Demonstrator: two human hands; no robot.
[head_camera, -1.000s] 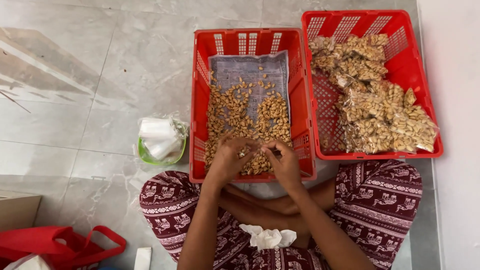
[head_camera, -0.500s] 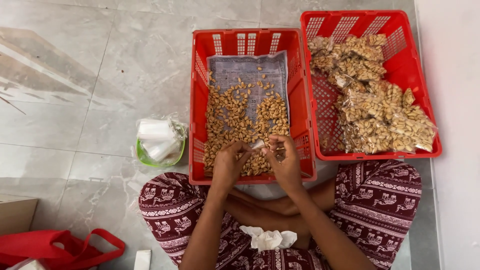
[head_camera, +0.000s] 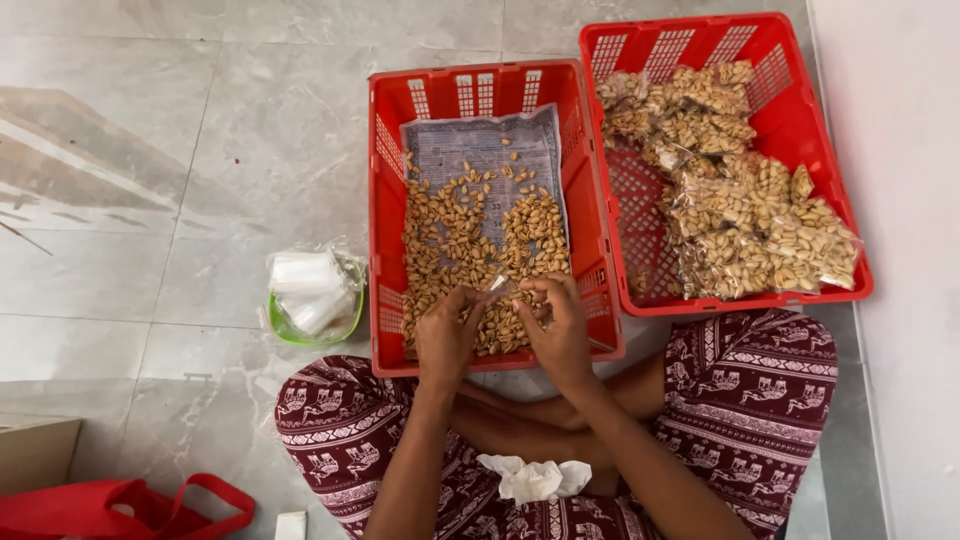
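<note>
- Left hand (head_camera: 446, 335) and right hand (head_camera: 556, 325) pinched shut on a small clear bag (head_camera: 497, 284), mouth spread.
- Held low over loose nuts (head_camera: 480, 240) in near basket (head_camera: 480, 85), handy for scooping.

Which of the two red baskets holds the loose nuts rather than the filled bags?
The left red basket, paper-lined, under both hands; the right red basket holds filled clear bags.

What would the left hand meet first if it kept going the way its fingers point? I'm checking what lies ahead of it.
The left hand points up and right toward the small clear bag pinched between both hands; past it lie the loose peanuts, though depth is unclear.
</note>
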